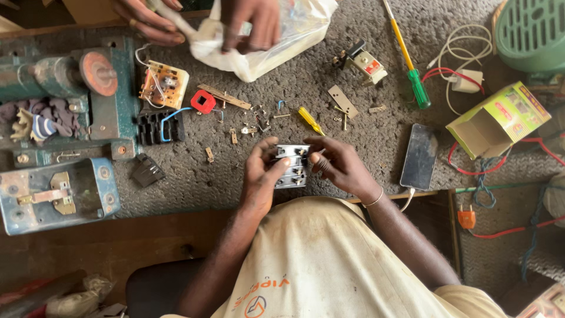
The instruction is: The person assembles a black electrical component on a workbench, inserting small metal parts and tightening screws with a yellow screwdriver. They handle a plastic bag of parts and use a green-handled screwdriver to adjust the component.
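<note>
Hiding much of the grey socket point(292, 166), both hands point(262, 176) grip it.

The hands cover the sides of the small grey part point(292, 166), so its full shape cannot be told. Another person's hands point(200, 20) are cut off by the top edge. The green fan point(532, 32) runs off the right corner. The tiny screws point(259, 118) are too small to tell apart.

An open green-yellow carton point(499, 119) is seen far right of the hands; a dark-screened phone point(419, 156) lies just right of them.
</note>
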